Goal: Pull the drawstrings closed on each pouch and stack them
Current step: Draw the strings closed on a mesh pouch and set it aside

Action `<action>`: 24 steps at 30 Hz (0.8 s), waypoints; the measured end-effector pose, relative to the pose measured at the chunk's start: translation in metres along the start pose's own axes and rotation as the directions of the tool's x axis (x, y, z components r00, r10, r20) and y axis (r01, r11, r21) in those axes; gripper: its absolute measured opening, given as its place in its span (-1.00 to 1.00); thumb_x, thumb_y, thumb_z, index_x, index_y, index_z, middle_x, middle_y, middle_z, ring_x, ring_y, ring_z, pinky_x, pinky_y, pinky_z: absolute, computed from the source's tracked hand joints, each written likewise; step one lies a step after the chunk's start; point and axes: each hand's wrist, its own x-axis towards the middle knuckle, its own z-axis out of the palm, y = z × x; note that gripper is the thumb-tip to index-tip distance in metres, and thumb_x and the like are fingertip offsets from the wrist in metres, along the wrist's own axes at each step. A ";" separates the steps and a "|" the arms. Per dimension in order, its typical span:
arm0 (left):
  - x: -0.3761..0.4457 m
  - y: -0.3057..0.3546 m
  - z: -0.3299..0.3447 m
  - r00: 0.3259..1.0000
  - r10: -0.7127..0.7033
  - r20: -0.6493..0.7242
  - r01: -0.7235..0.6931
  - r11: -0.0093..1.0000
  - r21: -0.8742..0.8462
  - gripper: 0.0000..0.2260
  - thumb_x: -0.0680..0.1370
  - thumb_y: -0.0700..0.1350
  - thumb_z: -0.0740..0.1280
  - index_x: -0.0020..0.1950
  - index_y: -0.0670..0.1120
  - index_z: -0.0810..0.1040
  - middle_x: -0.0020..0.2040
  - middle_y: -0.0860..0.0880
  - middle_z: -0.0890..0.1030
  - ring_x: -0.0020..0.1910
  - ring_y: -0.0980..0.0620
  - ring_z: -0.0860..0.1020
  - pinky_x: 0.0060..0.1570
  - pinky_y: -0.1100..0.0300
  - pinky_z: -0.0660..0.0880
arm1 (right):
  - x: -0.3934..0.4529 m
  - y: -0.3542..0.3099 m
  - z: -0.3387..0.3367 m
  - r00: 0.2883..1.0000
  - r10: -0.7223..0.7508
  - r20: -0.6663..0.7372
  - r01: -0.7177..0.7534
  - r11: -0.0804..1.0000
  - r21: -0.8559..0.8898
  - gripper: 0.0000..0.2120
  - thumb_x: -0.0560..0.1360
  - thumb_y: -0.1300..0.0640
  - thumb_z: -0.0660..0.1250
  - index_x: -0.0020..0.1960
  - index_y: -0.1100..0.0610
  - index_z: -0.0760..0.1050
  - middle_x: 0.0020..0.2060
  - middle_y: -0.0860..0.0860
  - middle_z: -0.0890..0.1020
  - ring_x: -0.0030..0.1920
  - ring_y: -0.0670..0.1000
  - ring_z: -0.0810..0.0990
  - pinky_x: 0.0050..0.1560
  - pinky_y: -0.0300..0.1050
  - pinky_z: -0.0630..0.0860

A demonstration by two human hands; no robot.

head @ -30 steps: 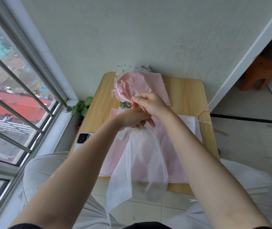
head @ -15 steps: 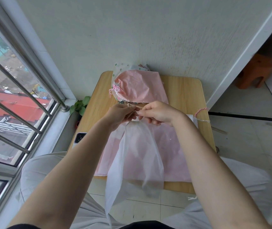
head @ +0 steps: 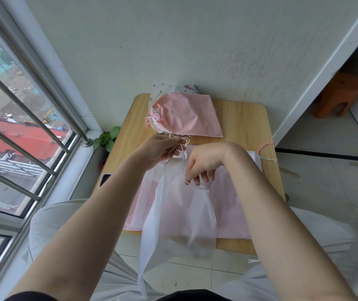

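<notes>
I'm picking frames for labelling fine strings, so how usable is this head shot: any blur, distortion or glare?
Head view: wide-angle bending curves the window bars and wall edges; even daylight from the window, no harsh glare or strong shadows. The hanging white pouch is translucent and soft at its bottom edge; the orange stool looks smeared. The drawstring between left hand and right hand is thin but traceable.

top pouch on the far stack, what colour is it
Pink, seen in the head view.
</notes>
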 end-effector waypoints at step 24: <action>0.006 -0.001 -0.005 1.000 0.031 -0.005 -0.030 0.994 0.106 -0.81 0.62 -0.12 0.29 0.02 -0.18 0.66 -0.29 -0.02 0.60 -0.38 0.09 0.43 -0.23 0.21 0.34 | 0.031 0.020 0.011 0.883 0.066 -0.466 0.268 0.744 0.613 -0.72 0.46 0.25 0.43 0.14 0.13 0.48 -0.08 0.05 0.64 -0.18 -0.05 0.57 -0.31 -0.23 0.37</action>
